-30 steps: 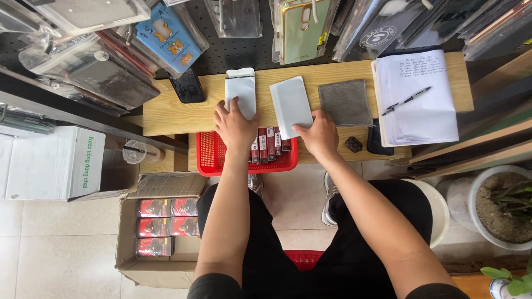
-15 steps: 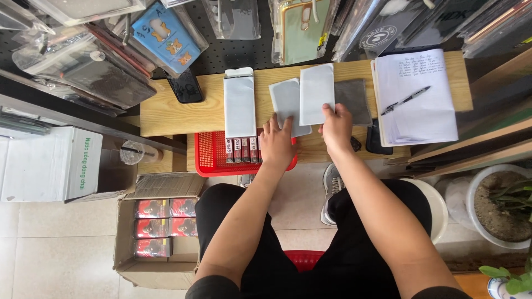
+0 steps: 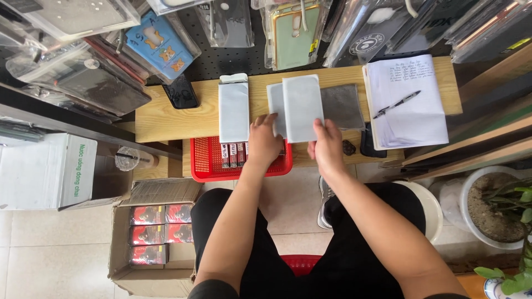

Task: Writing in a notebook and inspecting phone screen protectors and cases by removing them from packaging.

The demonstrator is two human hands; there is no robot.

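On the wooden shelf (image 3: 166, 119), your right hand (image 3: 328, 145) now pinches the upper white sleeve (image 3: 302, 108), laid over another; your left hand (image 3: 262, 141) has come across and presses flat, gripping nothing.

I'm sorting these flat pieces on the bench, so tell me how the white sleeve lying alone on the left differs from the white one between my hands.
The lone white flat sleeve lies untouched on the wooden bench top; the white flat panel between the hands is held by the right hand, with the left hand beside it. The lone sleeve looks narrower and has a folded flap on top; the held panel is wider and overlaps another pale piece. Both are pale, rectangular and upright.
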